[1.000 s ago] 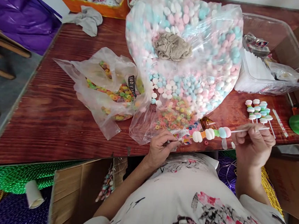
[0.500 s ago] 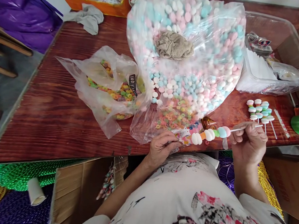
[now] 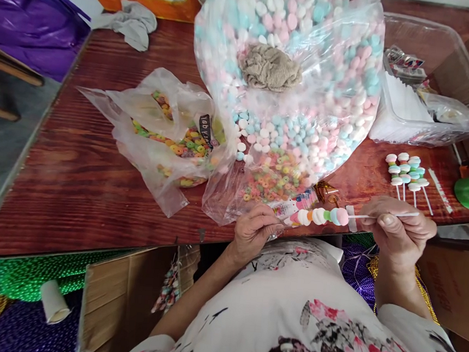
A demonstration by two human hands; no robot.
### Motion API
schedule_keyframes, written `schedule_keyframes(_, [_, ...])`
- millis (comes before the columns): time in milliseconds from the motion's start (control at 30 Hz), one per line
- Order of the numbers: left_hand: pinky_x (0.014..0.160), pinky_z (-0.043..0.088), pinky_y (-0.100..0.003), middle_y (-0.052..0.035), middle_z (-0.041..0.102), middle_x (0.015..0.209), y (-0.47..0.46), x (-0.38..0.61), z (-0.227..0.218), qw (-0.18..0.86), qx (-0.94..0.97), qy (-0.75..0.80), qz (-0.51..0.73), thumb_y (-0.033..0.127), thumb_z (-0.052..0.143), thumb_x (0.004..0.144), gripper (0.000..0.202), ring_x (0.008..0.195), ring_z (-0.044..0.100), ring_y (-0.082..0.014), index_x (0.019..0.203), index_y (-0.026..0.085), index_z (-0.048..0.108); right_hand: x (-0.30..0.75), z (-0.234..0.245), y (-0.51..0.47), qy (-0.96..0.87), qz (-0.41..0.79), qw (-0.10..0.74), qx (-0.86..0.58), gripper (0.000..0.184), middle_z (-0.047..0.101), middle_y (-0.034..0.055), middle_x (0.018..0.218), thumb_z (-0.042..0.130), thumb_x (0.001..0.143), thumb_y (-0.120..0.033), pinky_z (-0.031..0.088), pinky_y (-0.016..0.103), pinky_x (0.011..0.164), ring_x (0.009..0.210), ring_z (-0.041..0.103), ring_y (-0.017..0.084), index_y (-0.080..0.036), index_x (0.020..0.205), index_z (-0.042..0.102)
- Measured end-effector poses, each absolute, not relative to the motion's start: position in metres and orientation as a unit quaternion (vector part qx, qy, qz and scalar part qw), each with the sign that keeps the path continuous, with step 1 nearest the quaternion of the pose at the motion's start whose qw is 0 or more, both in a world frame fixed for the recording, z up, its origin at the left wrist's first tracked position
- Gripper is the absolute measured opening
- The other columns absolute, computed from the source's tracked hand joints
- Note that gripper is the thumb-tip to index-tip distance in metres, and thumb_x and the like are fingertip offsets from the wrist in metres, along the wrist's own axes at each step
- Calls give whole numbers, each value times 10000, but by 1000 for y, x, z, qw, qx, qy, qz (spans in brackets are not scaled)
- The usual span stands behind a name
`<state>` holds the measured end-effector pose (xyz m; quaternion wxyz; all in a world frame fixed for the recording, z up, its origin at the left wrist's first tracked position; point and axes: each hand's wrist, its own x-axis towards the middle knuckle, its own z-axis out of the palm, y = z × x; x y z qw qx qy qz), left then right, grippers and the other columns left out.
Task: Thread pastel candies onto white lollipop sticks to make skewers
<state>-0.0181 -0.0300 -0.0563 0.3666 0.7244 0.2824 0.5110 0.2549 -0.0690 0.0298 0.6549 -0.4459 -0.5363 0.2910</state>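
right hand (image 3: 397, 234): fingers clamped on thin white stick of candy skewer (image 3: 321, 215), puffy pastel discs, held level at 6 o'clock edge of wood-grain table (image 3: 93, 196) | left hand (image 3: 254, 230): fingertips pinched on glossy printed wrapper (image 3: 287, 209) at skewer tip | 12 o'clock: clear crinkled bag (image 3: 303, 50), pastel marshmallows | 10 o'clock: smaller bag (image 3: 150, 103), coloured cereal rings

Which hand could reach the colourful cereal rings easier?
Probably left: the left hand, pinching a printed wrapper, sits beside the cereal rings; the right hand grips the skewer stick farther away.
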Motion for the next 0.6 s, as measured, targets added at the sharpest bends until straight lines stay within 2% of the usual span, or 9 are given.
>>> schedule_keyframes(100, [701,509,-301,-12,645,792,-31,-18,-56,351,744,271,500,126,741,832,97,756,598,-139,890,195,706,255,28,-64,-543,354,643,-409,171,624,24,564,700,857,-290,504,332,503,484,560,152,-182,735,752])
schedule_keyframes(200, [722,524,-318,-24,657,819,-31,-19,-56,351,752,259,494,130,716,854,98,789,611,-150,925,198,706,253,24,-57,-506,416,650,-386,223,586,18,527,688,866,-324,466,300,457,452,530,139,-166,719,742])
schedule_keyframes(300, [725,531,-325,-26,661,813,-32,-20,-56,362,742,257,503,142,715,858,78,787,616,-154,914,197,708,249,21,-54,-493,402,655,-408,178,635,27,578,697,861,-314,466,297,459,470,548,142,-181,759,759])
schedule_keyframes(500, [711,530,-312,-15,647,765,-32,-21,-58,386,719,290,500,165,731,849,42,754,618,-150,849,195,702,241,21,-66,-558,388,588,-439,107,700,27,608,738,827,-313,559,379,569,566,649,204,-254,754,788])
schedule_keyframes(600, [723,530,-305,-32,665,831,-32,-20,-56,395,722,314,474,236,728,860,77,783,633,-155,923,196,709,241,18,-64,-537,417,595,-429,144,692,25,600,735,825,-362,553,371,536,529,629,194,-254,742,783])
